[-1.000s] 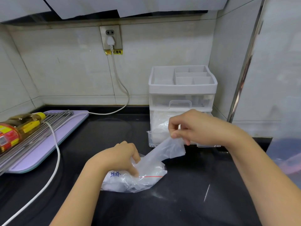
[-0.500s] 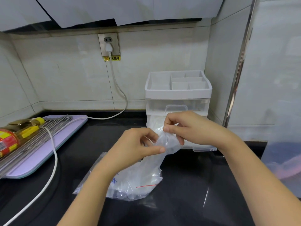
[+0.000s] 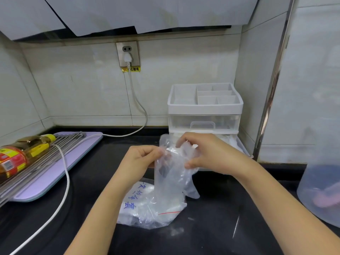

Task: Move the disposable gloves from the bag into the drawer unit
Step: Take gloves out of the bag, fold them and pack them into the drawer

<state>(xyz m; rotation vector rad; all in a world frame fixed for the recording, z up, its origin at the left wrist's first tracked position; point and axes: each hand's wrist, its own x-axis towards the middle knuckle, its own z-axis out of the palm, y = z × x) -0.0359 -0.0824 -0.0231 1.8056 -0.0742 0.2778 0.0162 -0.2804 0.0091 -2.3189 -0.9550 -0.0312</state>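
Observation:
A clear zip bag [image 3: 147,208] with blue writing and a red strip lies on the black counter, holding more thin gloves. Above it hangs a clear disposable glove [image 3: 173,173], pinched at its top edge by my left hand [image 3: 141,159] and gripped by my right hand [image 3: 207,153]. Behind my hands stands the white and clear drawer unit [image 3: 204,111]; its lower drawer [image 3: 237,144] is pulled out and holds white gloves, partly hidden by my right hand.
A purple board [image 3: 55,173] with a metal rack and an oil bottle [image 3: 20,153] lies at left. A white cable [image 3: 64,181] runs from the wall socket across the counter. A translucent plastic container [image 3: 320,190] stands at right.
The glove has come out of the bag and risen. My left hand left the bag and joined my right hand at the glove's top edge.

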